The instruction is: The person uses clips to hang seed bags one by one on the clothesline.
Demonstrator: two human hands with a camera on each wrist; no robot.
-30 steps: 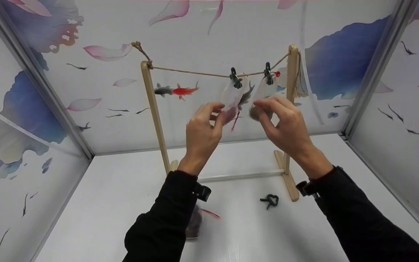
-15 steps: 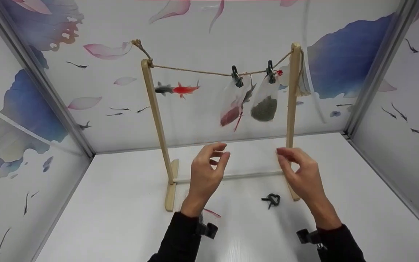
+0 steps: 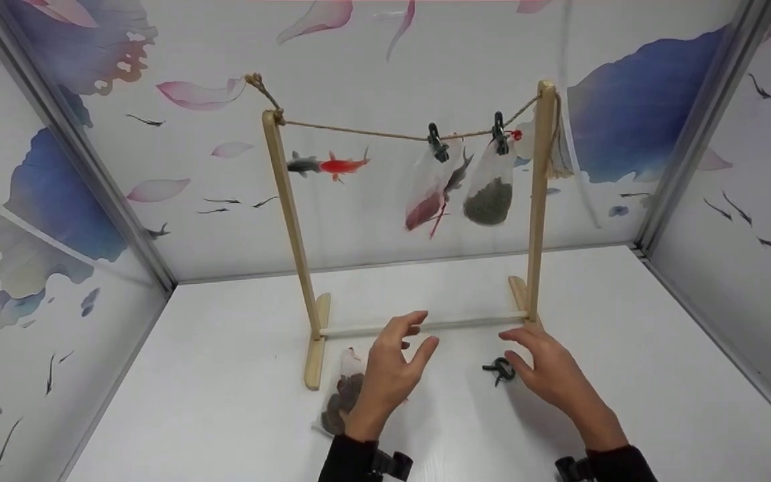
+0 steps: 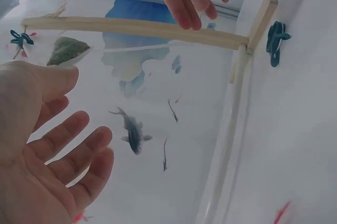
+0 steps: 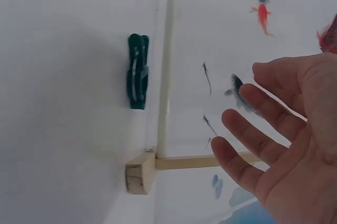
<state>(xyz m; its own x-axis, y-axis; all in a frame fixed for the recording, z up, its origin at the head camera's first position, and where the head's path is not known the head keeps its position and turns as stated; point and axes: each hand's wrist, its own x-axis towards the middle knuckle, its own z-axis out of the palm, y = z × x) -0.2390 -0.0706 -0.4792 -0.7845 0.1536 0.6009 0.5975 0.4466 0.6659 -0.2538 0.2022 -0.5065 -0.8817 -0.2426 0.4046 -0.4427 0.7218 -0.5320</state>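
On the white table (image 3: pixel 191 402), far left: a clear pouch (image 3: pixel 342 398) of dark bits, lying flat, partly hidden behind the left hand (image 3: pixel 389 375). Left hand raised just over it, fingers spread and relaxed, gripping nothing. Further right, a loose green clip (image 3: pixel 500 369) on the table, just beside the right hand (image 3: pixel 549 375); fingers straight, empty, tips near the clip, contact unclear. Above, behind both hands: wooden rack (image 3: pixel 538 201), two filled pouches (image 3: pixel 489 191) clipped to its string.
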